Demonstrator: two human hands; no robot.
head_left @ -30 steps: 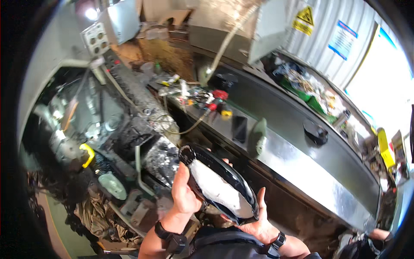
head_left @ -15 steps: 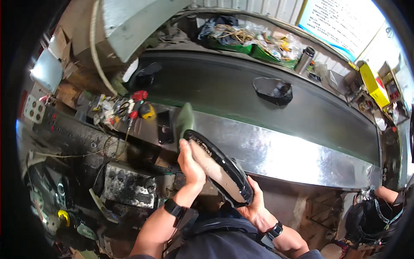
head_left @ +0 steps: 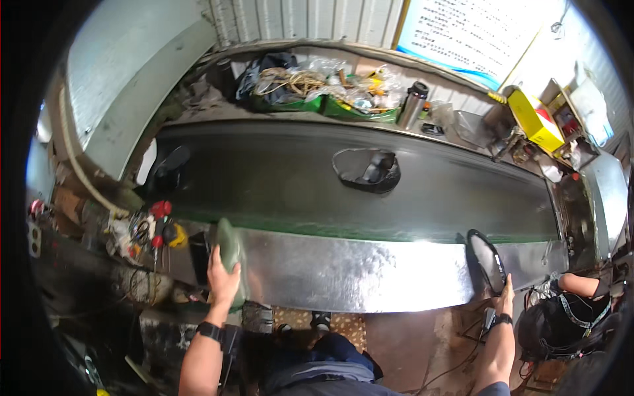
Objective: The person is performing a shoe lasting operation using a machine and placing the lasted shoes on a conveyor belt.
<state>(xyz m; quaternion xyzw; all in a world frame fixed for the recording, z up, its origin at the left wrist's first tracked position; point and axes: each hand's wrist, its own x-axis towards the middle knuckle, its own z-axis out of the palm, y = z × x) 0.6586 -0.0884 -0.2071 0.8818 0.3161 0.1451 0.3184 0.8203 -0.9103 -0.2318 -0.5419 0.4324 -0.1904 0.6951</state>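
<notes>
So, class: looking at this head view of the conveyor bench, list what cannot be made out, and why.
- Left hand: palm and fingertips hidden against the green piece; its lower end covered.
- Right hand: its grip on the black oval part is too small to judge.
- Black part on the belt: inside is dark.
- Seated person: cut by the rim.

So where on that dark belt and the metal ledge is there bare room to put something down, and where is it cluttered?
The dark belt is bare between the black item at its left end and the black moulded part, and again right of that part. The metal ledge is bare between the left hand and the right hand. The far shelf and tool pile are crowded.
</notes>
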